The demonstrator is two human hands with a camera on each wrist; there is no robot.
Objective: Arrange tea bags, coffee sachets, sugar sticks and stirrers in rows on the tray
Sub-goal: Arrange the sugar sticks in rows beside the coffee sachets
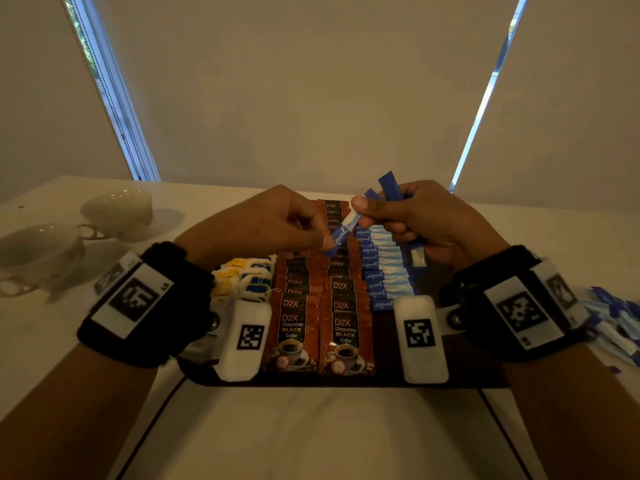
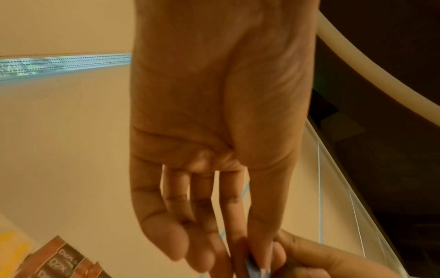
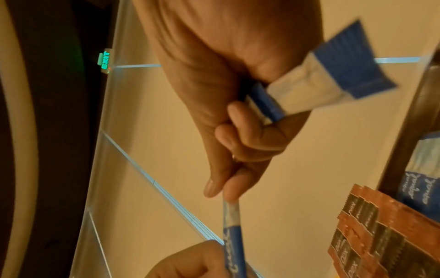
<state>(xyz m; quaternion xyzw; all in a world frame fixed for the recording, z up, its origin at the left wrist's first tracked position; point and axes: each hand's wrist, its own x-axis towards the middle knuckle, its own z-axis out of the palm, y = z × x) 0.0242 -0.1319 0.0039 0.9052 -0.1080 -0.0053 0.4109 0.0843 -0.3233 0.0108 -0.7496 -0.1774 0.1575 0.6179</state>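
I see the white surface [image 1: 318, 431] first, w/ the dark tray [image 1: 391, 358] lying on it in front of me. On the tray, 2 rows of D2X black coffee sachets [image 1: 317, 306] run down the middle, overlapping front to back. Left of them sit yellow and blue-tagged tea bags [image 1: 247, 277], partly hidden behind my left wrist. Right of the coffee is a row of blue-and-white Equal sugar sticks [image 1: 386, 271], touching the coffee row's edge.

2 white teacups [image 1: 79, 233] stand at far left on the surface, off the tray. A loose pile of more sticks [image 1: 614, 323] lies at the right edge, also off the tray.

Both hands are raised above the far end of the tray. My left hand [image 1: 273, 220] has a narrow grip: thumb & index finger pinch the lower blue end of 1 sugar stick [image 1: 341, 233]. My right hand [image 1: 426, 220] pinches that same stick's upper end w/ thumb & index, while its other fingers curl round a spare bundle of sticks [image 3: 321, 82] in the palm, ends poking out top & bottom. Count in the bundle: can't tell.
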